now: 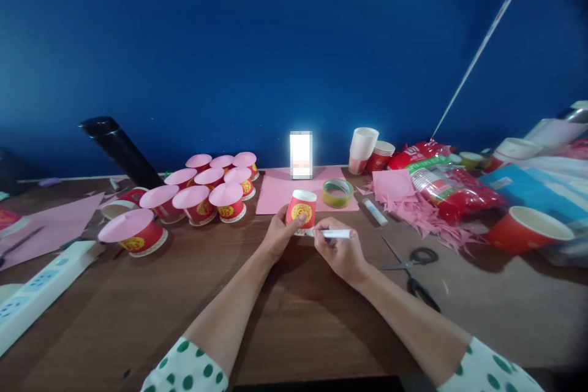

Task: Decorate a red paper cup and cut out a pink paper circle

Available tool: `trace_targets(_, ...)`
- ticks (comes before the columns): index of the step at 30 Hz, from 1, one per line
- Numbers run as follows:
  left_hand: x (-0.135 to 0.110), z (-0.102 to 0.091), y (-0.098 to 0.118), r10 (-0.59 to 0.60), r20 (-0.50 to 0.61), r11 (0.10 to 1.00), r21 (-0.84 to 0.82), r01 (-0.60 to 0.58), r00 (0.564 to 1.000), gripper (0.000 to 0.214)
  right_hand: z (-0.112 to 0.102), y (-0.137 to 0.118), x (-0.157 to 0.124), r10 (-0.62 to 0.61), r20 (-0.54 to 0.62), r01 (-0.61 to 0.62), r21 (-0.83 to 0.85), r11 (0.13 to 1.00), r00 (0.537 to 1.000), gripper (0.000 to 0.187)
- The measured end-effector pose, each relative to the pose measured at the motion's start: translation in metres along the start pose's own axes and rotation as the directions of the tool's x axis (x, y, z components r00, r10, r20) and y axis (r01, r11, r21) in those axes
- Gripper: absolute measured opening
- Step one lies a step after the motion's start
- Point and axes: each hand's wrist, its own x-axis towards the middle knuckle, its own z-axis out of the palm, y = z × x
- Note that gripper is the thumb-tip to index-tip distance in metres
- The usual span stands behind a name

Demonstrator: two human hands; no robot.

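A red paper cup [309,201] with a yellow emblem stands upside down at the middle of the table. Wrapped around its left side is my left hand [279,234], thumb across the front. My right hand [339,250] pinches a white marker [337,234], its tip at the cup's lower right rim. Dark marks show along the white band at the cup's bottom. Behind the cup lies a pink paper sheet [275,193] with a roll of green tape [337,193] on it.
Several red cups topped with pink paper cones [193,195] stand left, near a black flask [119,150] and a white power strip [46,285]. Scissors [408,266], a glue stick [375,212], pink scraps [413,214], stacked cups [364,150] and an orange cup [528,231] are right.
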Motion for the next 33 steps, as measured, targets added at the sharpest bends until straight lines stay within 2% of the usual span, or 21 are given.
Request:
trace_targets(15, -0.0024, 0.0025, 0.0011, -0.011, -0.012, 0.999, 0.030, 0.012, 1.000, 0.046, 0.0001, 0.0014, -0.0002, 0.013, -0.040, -0.014, -0.024, 1.000, 0.999, 0.014)
trace_targets(28, -0.0017, 0.0017, -0.0009, -0.022, 0.000, 0.999, 0.035, 0.022, 1.000, 0.046, -0.0039, -0.0018, 0.0013, 0.087, -0.053, -0.085, 0.036, 0.996, 0.995, 0.016)
trace_targets(33, -0.0022, 0.0022, -0.0011, -0.031, -0.010, 0.999, 0.018, 0.031, 0.999, 0.048, -0.0047, -0.0019, 0.0017, 0.073, -0.068, -0.071, 0.033, 0.997, 0.995, 0.018)
